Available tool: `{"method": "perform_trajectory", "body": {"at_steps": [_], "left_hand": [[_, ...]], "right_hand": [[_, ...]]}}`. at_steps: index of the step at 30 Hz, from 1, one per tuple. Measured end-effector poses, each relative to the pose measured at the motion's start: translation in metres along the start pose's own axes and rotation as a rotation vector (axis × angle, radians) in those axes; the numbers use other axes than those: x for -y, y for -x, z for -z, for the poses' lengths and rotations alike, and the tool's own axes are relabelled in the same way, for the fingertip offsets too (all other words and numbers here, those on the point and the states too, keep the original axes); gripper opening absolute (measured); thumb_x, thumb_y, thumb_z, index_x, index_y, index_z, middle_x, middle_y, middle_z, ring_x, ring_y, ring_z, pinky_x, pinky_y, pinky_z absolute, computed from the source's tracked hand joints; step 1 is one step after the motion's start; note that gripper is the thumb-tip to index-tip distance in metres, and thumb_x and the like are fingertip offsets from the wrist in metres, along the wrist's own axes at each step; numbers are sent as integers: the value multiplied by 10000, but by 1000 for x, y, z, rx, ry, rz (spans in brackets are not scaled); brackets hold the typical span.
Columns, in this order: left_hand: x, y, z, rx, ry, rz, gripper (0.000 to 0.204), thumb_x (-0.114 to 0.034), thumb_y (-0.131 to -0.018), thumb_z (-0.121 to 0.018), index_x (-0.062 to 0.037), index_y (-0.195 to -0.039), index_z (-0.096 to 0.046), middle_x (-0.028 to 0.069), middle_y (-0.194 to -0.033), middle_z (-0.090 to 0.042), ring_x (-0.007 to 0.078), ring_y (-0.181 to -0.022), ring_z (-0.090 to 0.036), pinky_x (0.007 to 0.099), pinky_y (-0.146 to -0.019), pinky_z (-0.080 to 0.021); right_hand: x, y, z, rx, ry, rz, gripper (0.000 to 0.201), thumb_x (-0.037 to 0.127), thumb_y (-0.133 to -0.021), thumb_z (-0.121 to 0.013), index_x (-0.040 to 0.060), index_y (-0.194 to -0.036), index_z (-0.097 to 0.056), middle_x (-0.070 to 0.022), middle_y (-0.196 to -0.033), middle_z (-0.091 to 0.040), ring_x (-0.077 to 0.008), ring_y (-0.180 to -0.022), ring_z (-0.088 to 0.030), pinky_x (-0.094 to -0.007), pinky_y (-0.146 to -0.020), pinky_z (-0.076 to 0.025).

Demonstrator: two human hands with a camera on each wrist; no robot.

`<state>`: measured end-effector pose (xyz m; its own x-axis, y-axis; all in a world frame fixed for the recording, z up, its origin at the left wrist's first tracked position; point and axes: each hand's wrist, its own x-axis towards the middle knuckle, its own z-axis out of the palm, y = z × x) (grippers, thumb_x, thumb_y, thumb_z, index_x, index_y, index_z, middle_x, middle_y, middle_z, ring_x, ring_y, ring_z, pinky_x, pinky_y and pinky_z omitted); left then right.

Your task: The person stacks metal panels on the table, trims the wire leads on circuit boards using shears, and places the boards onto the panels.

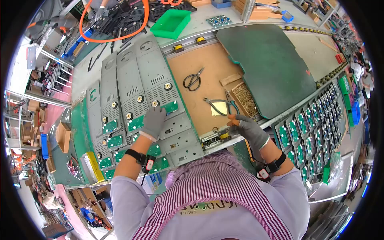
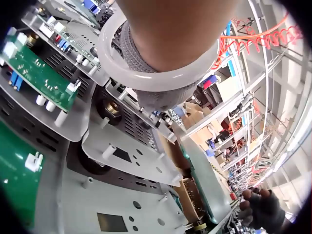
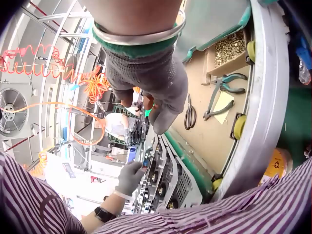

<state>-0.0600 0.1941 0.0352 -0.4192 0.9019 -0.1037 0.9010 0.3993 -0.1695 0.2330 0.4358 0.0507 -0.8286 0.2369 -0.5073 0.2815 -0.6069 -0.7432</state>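
My left hand (image 1: 154, 120), in a grey glove, lies with straight fingers on a grey metal chassis (image 1: 176, 132) beside its green circuit board (image 1: 171, 107). The left wrist view looks along that chassis (image 2: 126, 146) and a neighbouring board (image 2: 34, 73). My right hand (image 1: 245, 125), also gloved, hovers over the front edge of the brown work board (image 1: 208, 64), its fingers curled and thumb against forefinger. Nothing shows between them. It is just in front of an open box of small screws (image 1: 245, 99) and teal-handled pliers (image 1: 218, 105). The right wrist view shows the curled right hand (image 3: 146, 78) and the left hand (image 3: 130, 178) beyond.
Several more grey chassis (image 1: 120, 96) lie side by side at left. Scissors (image 1: 193, 80) rest on the brown board, with a dark green mat (image 1: 268, 64) to the right. A green bin (image 1: 171, 23) and orange hose (image 1: 116, 38) are behind. Racks of green boards (image 1: 316, 124) stand at right.
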Motion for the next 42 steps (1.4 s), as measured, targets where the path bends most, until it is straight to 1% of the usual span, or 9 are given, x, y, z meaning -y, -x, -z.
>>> {"method": "perform_trajectory", "body": {"at_steps": [5,12,16,21,29,30,37,39,42], "left_hand": [[-12,2,10,215,-35,122,404,-177,-817,-481,-76,-1207,-503,92,-1021,-559,247,-972,-540,389,-828,-432],[-22,-8,22,239,-23,182,414,-193,-770,-539,-82,-1168,-526,72,-979,-557,254,-960,-527,413,-851,-409],[-13,-19,20,274,-2,190,266,-157,-745,-549,-99,-1004,-562,74,-888,-557,271,-848,-557,394,-740,-444],[2,-24,25,282,143,164,205,-208,-728,-588,-127,-916,-574,86,-842,-552,292,-800,-562,417,-662,-460],[-3,-32,28,414,196,227,223,-240,-721,-588,-131,-916,-579,86,-818,-531,335,-743,-562,446,-665,-480],[-3,-36,26,799,135,331,449,-314,-890,-409,-65,-1257,-474,156,-1221,-532,325,-1095,-516,498,-914,-389],[-14,1,-4,158,37,191,296,-265,-742,-589,-117,-997,-591,81,-894,-567,325,-826,-570,414,-734,-488],[1,79,-139,237,165,325,392,-289,-761,-586,-82,-1093,-585,77,-1017,-593,302,-938,-573,414,-830,-466],[-18,0,10,44,278,241,417,-255,-765,-591,-33,-1117,-563,121,-882,-565,309,-810,-538,432,-711,-446]], "right_hand": [[47,-87,47,69,-63,-65,369,154,-889,-499,-45,-1198,-467,-123,-1010,-583,-189,-827,-612,-324,-756,-539],[118,-279,75,-247,195,135,391,190,-848,-535,-17,-1177,-489,-102,-907,-608,-189,-687,-622,-324,-682,-547],[183,-376,101,-471,899,247,456,260,-812,-581,70,-1216,-492,-114,-958,-619,-261,-784,-636,-360,-755,-527],[253,-426,98,-844,1246,192,513,301,-818,-574,142,-1288,-444,-130,-1152,-562,-315,-1015,-574,-374,-882,-469],[274,-503,124,-822,1433,164,367,254,-961,-333,66,-1272,-389,-132,-1240,-487,-295,-1075,-561,-393,-833,-500],[275,-511,126,-841,1345,160,456,180,-847,-483,73,-1276,-372,-146,-1208,-488,-299,-1072,-541,-385,-855,-481],[292,-492,116,-776,1400,193,528,264,-761,-658,98,-1209,-432,-119,-1210,-486,-304,-1095,-531,-411,-858,-473],[286,-477,114,-783,1399,316,514,261,-747,-668,125,-1189,-443,-104,-1165,-502,-315,-1070,-535,-422,-851,-470],[281,-422,88,-631,1410,469,459,212,-752,-651,122,-1156,-451,-114,-1135,-506,-340,-1043,-534,-440,-845,-467]]}}
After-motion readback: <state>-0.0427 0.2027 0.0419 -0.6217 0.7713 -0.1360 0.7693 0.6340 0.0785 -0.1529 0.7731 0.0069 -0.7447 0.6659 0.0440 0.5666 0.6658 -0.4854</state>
